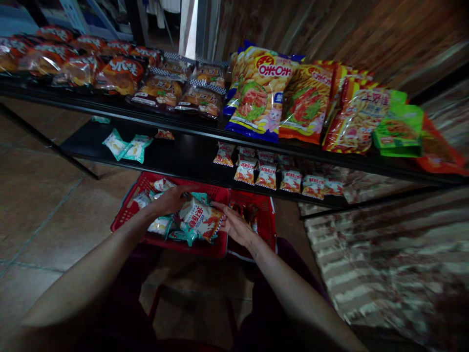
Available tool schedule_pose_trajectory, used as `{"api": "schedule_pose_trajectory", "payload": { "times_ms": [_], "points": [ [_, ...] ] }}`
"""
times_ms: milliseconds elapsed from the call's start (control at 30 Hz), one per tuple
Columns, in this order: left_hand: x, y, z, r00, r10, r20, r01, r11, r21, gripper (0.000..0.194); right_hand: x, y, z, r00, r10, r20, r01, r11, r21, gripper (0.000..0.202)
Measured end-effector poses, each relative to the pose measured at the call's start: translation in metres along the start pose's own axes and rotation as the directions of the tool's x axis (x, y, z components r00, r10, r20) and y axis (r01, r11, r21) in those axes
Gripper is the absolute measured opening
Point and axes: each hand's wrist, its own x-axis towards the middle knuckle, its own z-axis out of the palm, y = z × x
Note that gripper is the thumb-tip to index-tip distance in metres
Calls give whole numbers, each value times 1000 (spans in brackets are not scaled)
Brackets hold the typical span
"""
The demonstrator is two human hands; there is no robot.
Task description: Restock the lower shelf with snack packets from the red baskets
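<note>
A white and orange snack bag [201, 219] with red lettering lies slanted on the heap in the left red basket [122, 210]. My right hand [236, 226] grips its right edge, fingers stretched along it. Over the same basket, my left hand [171, 199] reaches in from the left with fingers extended near the bag's upper left side; its fingertips are dim. Several teal and white snack bags [160, 226] lie around and under the printed bag. Adjoining on the right is a second red basket [269, 225] with dark red packets, partly covered by my right hand.
Above the baskets runs a black lower shelf [183, 154] with teal and white packets [137, 148] and orange and white packets [267, 175]. The upper shelf [120, 113] holds rows of chip bags [262, 93]. Corrugated sheeting [351, 259] stands at right.
</note>
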Motion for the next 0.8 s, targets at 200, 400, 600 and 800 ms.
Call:
{"api": "schedule_pose_trajectory", "payload": {
  "times_ms": [200, 400, 600, 800],
  "points": [
    [-4, 14, 1, 994, 36, 106, -63, 961, 268, 53, -2, 3, 2, 997, 58, 43, -54, 994, -100, 50],
    [-3, 17, 10, 999, 42, 34, -49, 960, 277, 48, -1, 17, 7, 996, 79, 37, -75, 993, -94, 47],
    [-1, 17, 17, 998, 42, -43, -31, 973, 231, 44, -1, 22, 10, 996, 58, 67, -50, 992, -116, 50],
    [7, 3, 19, 951, 47, -307, -38, 999, 36, 35, -1, 22, 16, 999, 34, -33, -36, 998, -57, 45]
  ]
}}
